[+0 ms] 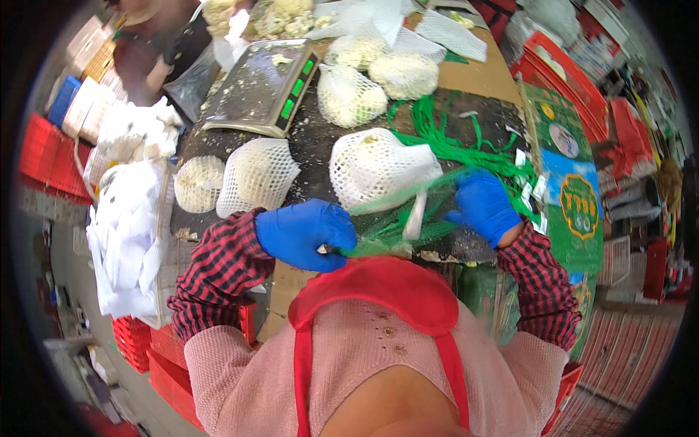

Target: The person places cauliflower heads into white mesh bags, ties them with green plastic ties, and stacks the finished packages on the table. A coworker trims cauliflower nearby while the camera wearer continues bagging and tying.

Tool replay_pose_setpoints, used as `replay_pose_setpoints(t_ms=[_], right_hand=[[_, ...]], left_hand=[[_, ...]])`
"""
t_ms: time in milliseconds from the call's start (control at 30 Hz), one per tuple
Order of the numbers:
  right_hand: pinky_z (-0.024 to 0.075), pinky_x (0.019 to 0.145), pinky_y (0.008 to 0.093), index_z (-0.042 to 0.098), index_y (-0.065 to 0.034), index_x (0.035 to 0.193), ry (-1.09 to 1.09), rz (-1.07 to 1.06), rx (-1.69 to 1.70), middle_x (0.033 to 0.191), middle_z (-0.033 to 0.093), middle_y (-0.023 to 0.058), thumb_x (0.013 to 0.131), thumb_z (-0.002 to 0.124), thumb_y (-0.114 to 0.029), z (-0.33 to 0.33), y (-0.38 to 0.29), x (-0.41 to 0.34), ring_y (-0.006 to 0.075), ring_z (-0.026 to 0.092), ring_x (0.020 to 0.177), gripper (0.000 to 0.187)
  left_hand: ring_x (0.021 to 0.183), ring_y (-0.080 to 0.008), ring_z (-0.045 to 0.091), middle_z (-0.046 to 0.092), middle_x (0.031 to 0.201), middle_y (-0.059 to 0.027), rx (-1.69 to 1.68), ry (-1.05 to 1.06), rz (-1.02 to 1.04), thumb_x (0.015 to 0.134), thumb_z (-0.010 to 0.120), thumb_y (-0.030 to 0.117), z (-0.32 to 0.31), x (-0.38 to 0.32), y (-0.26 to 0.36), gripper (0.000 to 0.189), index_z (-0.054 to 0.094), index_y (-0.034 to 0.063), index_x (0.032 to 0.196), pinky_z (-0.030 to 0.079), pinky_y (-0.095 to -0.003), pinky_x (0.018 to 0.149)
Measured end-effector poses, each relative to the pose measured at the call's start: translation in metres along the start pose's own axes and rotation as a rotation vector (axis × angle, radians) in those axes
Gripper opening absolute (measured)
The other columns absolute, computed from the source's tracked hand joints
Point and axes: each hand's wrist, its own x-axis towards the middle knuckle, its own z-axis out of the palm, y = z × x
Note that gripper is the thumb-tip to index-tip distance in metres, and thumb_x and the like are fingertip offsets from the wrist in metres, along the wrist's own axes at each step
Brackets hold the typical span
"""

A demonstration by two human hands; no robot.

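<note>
A green mesh bag [393, 229] is stretched between my two blue-gloved hands. My left hand [308, 235] grips its near left end, close to the apron. My right hand [485, 205], slightly blurred, holds the other end by the heap of green mesh bags [475, 155] with white tags. Just beyond the stretched mesh lies a cauliflower in a white foam net [363, 169], partly behind the green mesh. Left of it, another netted cauliflower [256, 175] and a round netted one [199, 184] rest on the dark tabletop [311, 147].
A weighing scale [256, 87] with lit green displays stands at the back left. Several netted cauliflowers [352, 95] lie beside it. White foam nets [128, 235] fill a crate at left. Another person [155, 54] is across the table. A red crate [562, 82] sits at right.
</note>
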Motion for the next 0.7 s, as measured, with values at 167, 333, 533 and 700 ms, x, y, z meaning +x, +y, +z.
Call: replay_pose_setpoints(t_ms=[167,333,533,700], right_hand=[[0.0432,0.078,0.0399,0.060,-0.0008,0.087,0.191,-0.134,-0.275,0.088,0.057,0.0171,0.068,0.058,-0.016,-0.016,0.012,0.061,0.0314,0.053,0.087,0.024],[0.0453,0.072,0.0377,0.058,-0.0023,0.089,0.332,-0.287,-0.285,0.080,0.059,0.0150,0.070,0.051,-0.004,-0.033,0.026,0.129,0.0302,0.055,0.082,0.020],[0.0408,0.081,0.0394,0.065,-0.0020,0.083,0.240,-0.295,-0.435,0.078,0.062,0.0164,0.074,0.059,-0.028,-0.039,0.032,0.195,0.0291,0.057,0.087,0.028],[0.0388,0.086,0.0391,0.066,-0.0017,0.066,0.140,-0.408,-0.474,0.077,0.063,0.0160,0.065,0.065,-0.051,-0.018,0.037,0.206,0.0283,0.057,0.087,0.049]], left_hand=[[0.069,-0.0311,0.054,0.054,0.069,-0.0108,0.803,0.082,-0.422,0.063,0.063,0.019,-0.007,-0.017,-0.015,0.018,0.053,0.0071,0.073,0.043,-0.0413,0.061],[0.067,-0.0297,0.054,0.051,0.066,-0.0100,0.927,0.304,-0.640,0.067,0.059,0.015,-0.002,-0.016,-0.014,0.012,0.051,0.0088,0.073,0.042,-0.0404,0.058],[0.069,-0.0275,0.054,0.052,0.068,-0.0108,1.008,0.338,-0.861,0.074,0.053,0.012,-0.001,-0.017,-0.014,0.031,0.056,0.0136,0.105,0.042,-0.0382,0.065],[0.072,-0.0243,0.055,0.057,0.069,-0.0045,0.769,0.013,-0.834,0.067,0.065,0.022,-0.018,-0.016,-0.018,0.022,0.066,0.0165,0.088,0.043,-0.0366,0.067]])
